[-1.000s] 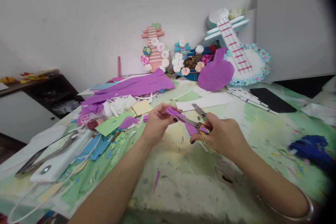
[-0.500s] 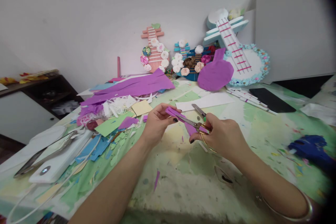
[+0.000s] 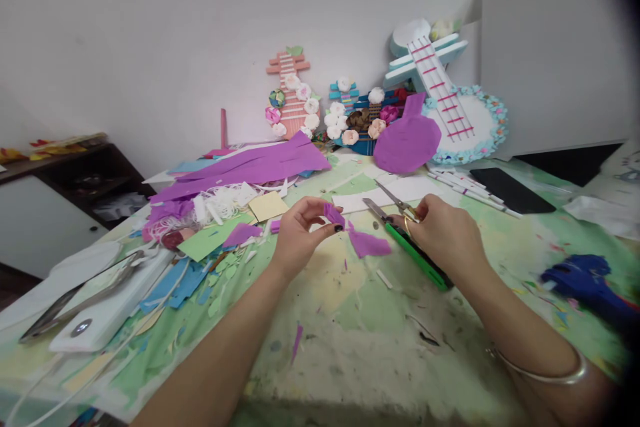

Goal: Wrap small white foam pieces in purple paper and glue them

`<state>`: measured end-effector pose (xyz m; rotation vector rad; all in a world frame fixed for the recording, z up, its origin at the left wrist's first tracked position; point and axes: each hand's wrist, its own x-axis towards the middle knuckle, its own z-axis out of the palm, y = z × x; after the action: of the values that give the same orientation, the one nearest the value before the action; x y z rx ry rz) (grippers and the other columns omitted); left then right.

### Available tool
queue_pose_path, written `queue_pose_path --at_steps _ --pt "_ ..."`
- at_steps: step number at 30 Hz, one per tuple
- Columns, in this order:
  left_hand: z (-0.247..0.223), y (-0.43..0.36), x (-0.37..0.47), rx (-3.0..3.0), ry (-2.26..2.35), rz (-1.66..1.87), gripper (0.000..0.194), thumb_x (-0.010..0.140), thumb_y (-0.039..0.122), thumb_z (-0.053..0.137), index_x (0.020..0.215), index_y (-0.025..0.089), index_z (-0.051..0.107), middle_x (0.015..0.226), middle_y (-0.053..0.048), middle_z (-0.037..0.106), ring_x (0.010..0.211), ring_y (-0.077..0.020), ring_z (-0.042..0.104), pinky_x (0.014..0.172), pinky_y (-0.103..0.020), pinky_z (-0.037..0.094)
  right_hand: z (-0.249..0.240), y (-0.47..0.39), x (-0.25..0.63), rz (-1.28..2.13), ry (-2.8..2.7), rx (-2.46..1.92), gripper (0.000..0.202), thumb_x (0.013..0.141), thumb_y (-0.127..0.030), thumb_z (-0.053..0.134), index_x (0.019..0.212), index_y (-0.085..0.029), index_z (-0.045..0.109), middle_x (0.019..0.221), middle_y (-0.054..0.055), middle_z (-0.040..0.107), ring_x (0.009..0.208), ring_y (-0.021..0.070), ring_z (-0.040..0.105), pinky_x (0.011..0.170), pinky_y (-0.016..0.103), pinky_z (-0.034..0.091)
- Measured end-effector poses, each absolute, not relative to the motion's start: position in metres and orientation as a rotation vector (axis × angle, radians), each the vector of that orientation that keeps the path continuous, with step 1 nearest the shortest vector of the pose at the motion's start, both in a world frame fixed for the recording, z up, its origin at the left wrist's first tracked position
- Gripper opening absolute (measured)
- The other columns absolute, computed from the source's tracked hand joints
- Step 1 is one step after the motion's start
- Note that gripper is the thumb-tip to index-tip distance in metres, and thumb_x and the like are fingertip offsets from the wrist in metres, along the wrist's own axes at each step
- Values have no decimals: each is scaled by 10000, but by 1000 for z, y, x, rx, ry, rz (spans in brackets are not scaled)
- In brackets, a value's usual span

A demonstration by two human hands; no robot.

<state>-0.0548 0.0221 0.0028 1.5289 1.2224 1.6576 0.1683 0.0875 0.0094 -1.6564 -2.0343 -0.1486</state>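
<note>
Pinching left hand: grip together on a small purple piece, which sits at the fingertips, above the bench.
Right hand: wrapped around the handles of scissors, blades off the purple piece.
Purple scrap: on the bench, just beside the left fingertips.
Cutting: seemingly partly done; what remains cannot be told.
Purple instrument shape: upright behind, without flowers or strings.
</note>
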Motion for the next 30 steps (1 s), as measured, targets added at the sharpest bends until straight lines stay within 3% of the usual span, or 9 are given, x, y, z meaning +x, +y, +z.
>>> queue_pose_path --at_steps 4,9,12,15,18,21,25,27,30 --pt "2 20 -56 1985 1536 1626 148 673 153 734 799 227 714 839 -56 717 939 -250 617 950 -426 389 -2 107 184 -200 -2111 -1816 195 800 -276 520 870 -118 611 738 179 679 638 290 626 494 304 294" --pt "1 21 -55 1767 1326 1496 213 681 201 747 891 237 739 927 -54 727 849 -206 650 830 -354 486 -9 116 188 -224 -2218 -1683 187 729 -86 507 840 -70 657 819 219 689 805 295 648 654 345 414" --pt "1 21 -52 1534 1130 1395 275 684 244 756 956 204 735 953 -76 728 853 -202 660 795 -343 518 -1 107 178 -42 -2212 -1471 234 770 -99 489 910 -130 673 913 143 714 844 239 653 720 334 459" --pt "1 21 -47 1394 1040 1312 301 681 251 764 971 173 735 909 -87 738 837 -198 671 785 -324 523 2 90 159 629 -2060 -972 162 783 -212 563 895 -173 674 879 64 729 777 180 667 720 310 514" --pt "-3 20 -41 1309 1062 1280 279 677 273 768 933 164 746 869 -81 744 790 -196 677 725 -302 536 -5 77 142 1044 -1908 -779 132 720 -259 638 823 -182 666 811 41 722 722 166 669 686 309 545" --pt "-9 18 -34 1230 1100 1230 303 698 317 749 962 168 743 860 -82 743 662 -174 657 564 -262 517 -15 73 135 1095 -1845 -823 124 700 -250 657 801 -178 661 766 39 708 694 165 662 648 304 548" --pt "-17 18 -28 1221 1168 1231 284 683 315 757 918 156 755 801 -70 742 539 -124 594 487 -225 459 -22 75 135 1045 -1843 -870 82 702 -222 649 769 -175 654 728 30 687 676 158 642 633 292 531" --pt "-19 20 -27 1234 1191 1271 276 666 313 768 886 148 754 786 -66 741 552 -130 601 505 -231 467 -23 75 134 1099 -1806 -870 82 690 -211 654 761 -172 647 727 30 684 679 157 638 650 291 525" --pt "-20 22 -26 1235 1191 1381 239 638 277 786 823 140 724 799 -68 742 700 -175 666 660 -273 522 -22 74 132 1187 -1739 -857 97 678 -211 659 759 -168 628 734 32 677 683 157 638 667 293 517"
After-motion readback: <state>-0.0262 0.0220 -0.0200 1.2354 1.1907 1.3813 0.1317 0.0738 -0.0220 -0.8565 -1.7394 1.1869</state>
